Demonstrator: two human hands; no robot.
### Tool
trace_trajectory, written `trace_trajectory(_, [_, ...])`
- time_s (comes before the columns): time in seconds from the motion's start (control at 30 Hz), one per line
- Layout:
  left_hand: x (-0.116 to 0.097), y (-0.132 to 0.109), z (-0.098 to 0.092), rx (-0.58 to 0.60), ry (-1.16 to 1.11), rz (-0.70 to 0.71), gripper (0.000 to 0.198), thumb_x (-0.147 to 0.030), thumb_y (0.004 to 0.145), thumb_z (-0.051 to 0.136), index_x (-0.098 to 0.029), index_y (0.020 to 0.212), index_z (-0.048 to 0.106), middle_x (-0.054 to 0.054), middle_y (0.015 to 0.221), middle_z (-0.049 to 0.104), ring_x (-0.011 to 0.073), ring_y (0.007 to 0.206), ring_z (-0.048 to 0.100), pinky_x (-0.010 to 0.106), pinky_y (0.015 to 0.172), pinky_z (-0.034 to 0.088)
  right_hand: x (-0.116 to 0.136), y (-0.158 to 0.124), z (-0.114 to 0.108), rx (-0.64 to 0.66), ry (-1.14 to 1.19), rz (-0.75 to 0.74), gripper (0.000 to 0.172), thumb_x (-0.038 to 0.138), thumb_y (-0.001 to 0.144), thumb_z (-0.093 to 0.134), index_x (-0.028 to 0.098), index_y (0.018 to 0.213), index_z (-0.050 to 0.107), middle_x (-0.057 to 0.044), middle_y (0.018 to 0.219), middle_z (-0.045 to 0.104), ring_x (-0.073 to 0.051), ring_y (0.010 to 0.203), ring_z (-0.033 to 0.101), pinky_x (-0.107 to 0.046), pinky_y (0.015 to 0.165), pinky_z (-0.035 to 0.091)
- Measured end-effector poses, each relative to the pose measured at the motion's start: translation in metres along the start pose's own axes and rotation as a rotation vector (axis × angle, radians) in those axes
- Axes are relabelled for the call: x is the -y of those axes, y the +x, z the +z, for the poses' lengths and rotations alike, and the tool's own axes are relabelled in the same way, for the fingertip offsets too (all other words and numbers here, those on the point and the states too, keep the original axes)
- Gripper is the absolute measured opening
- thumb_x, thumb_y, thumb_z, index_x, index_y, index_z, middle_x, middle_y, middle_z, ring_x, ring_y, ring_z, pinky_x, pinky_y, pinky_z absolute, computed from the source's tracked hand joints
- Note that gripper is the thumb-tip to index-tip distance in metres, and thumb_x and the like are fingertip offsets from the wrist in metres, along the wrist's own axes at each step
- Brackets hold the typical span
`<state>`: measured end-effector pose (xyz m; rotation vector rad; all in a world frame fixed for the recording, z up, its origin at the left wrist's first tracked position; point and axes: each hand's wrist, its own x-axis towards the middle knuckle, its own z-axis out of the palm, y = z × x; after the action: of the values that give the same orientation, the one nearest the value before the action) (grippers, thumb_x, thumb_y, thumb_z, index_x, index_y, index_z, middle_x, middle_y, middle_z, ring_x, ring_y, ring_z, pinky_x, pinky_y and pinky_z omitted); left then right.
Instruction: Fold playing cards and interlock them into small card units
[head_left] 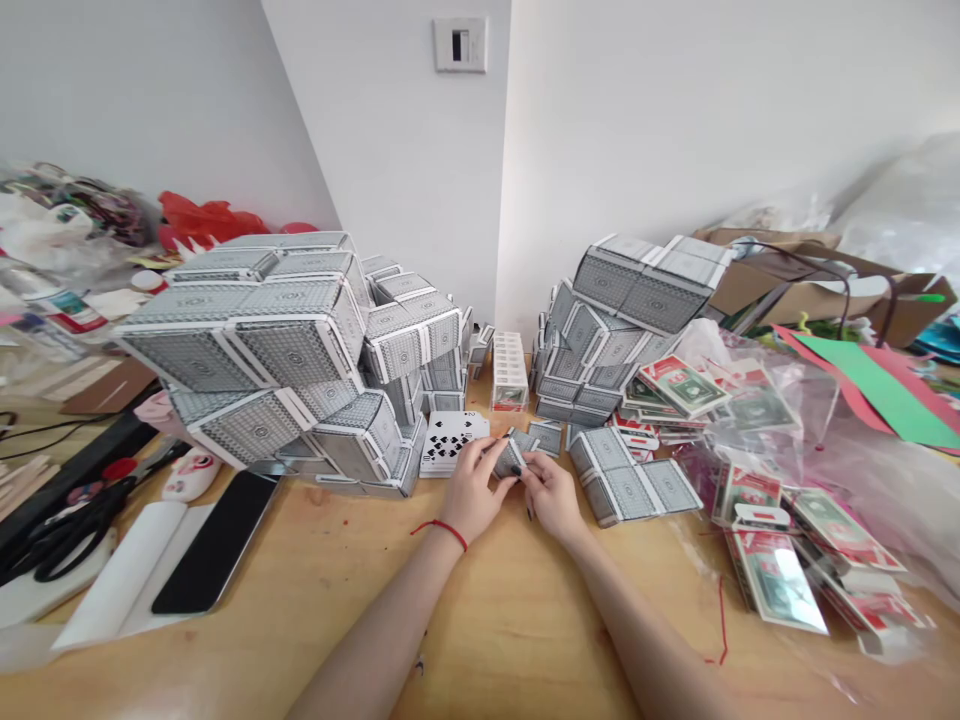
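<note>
Near the middle of the table, my left hand [474, 495] and my right hand [553, 494] meet around a grey-backed playing card [508, 458]. Both hands pinch it, and the fingers partly cover it, so I cannot tell whether it is one card or several. Just left of my left hand lies a stack of face-up playing cards [442, 455], with black spades on top. Another grey patterned card piece [546, 437] lies just beyond my right fingers. To the right of that hand sits a block of joined grey card pieces [626, 478].
Tall piles of grey card blocks stand at left [289, 345] and right [622, 290]. Between them runs a white row of pieces [509, 370]. Red-and-green card boxes [776, 575] lie right. A black phone [217, 540] and scissors [82, 530] lie left.
</note>
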<state>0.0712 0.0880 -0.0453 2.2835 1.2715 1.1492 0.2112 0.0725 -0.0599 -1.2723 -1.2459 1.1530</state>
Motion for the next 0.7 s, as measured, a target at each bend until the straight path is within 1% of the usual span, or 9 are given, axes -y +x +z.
trace_trajectory(0.1, [-0.001, 0.002, -0.002, -0.041, -0.102, 0.002, 0.033, -0.021, 0.077, 0.052, -0.022, 0.110, 0.050, 0.006, 0.105, 0.052, 0.0174, 0.102, 0.048, 0.036, 0.090, 0.041, 0.002, 0.001, -0.001, -0.063, -0.009, -0.033, 0.031, 0.047, 0.073, 0.050, 0.019, 0.084, 0.056, -0.001, 0.055, 0.056, -0.012, 0.039, 0.046, -0.022, 0.034, 0.032])
trace_trajectory(0.2, [-0.001, 0.003, -0.003, -0.100, -0.206, -0.052, 0.020, -0.021, 0.080, 0.047, -0.020, 0.098, 0.055, 0.005, 0.095, 0.057, 0.0145, 0.092, 0.053, 0.031, 0.081, 0.046, 0.004, 0.001, -0.001, -0.036, -0.016, -0.039, 0.030, 0.046, 0.072, 0.052, 0.018, 0.083, 0.056, 0.001, 0.053, 0.053, -0.011, 0.037, 0.042, -0.022, 0.035, 0.031])
trace_trajectory(0.3, [0.000, 0.003, -0.002, -0.130, -0.277, -0.151, 0.015, -0.022, 0.079, 0.049, -0.018, 0.092, 0.056, 0.004, 0.087, 0.059, 0.0128, 0.082, 0.056, 0.027, 0.072, 0.048, 0.005, 0.001, -0.001, 0.003, 0.008, -0.030, 0.029, 0.044, 0.073, 0.053, 0.018, 0.085, 0.055, 0.003, 0.051, 0.050, -0.009, 0.035, 0.040, -0.022, 0.035, 0.032])
trace_trajectory(0.47, [0.002, 0.003, 0.001, -0.068, -0.343, -0.257, 0.015, -0.027, 0.078, 0.051, -0.017, 0.089, 0.055, 0.004, 0.084, 0.061, 0.0127, 0.076, 0.058, 0.026, 0.068, 0.047, 0.007, 0.001, -0.003, -0.005, 0.036, -0.046, 0.031, 0.045, 0.072, 0.054, 0.017, 0.085, 0.056, 0.004, 0.049, 0.047, -0.009, 0.037, 0.039, -0.022, 0.037, 0.034])
trace_trajectory(0.57, [0.001, 0.003, 0.000, 0.011, -0.336, -0.259, 0.018, -0.028, 0.079, 0.049, -0.017, 0.093, 0.053, 0.004, 0.086, 0.061, 0.0129, 0.076, 0.057, 0.026, 0.068, 0.046, 0.009, 0.000, -0.004, 0.017, 0.023, -0.045, 0.030, 0.044, 0.073, 0.054, 0.016, 0.083, 0.057, 0.004, 0.050, 0.046, -0.009, 0.039, 0.040, -0.022, 0.039, 0.033])
trace_trajectory(0.63, [0.000, 0.002, 0.000, 0.061, -0.306, -0.243, 0.017, -0.029, 0.080, 0.046, -0.018, 0.092, 0.052, 0.003, 0.085, 0.060, 0.0130, 0.076, 0.055, 0.026, 0.068, 0.045, 0.011, 0.000, -0.004, 0.042, 0.025, -0.035, 0.029, 0.043, 0.072, 0.055, 0.016, 0.081, 0.056, 0.003, 0.051, 0.047, -0.009, 0.041, 0.040, -0.021, 0.040, 0.034])
trace_trajectory(0.7, [-0.002, 0.000, 0.000, 0.076, -0.285, -0.239, 0.017, -0.030, 0.082, 0.042, -0.018, 0.091, 0.050, 0.003, 0.083, 0.058, 0.0130, 0.075, 0.054, 0.025, 0.067, 0.044, 0.014, -0.001, -0.005, 0.068, 0.041, -0.026, 0.029, 0.044, 0.072, 0.056, 0.016, 0.078, 0.055, 0.002, 0.055, 0.048, -0.010, 0.046, 0.043, -0.022, 0.044, 0.036])
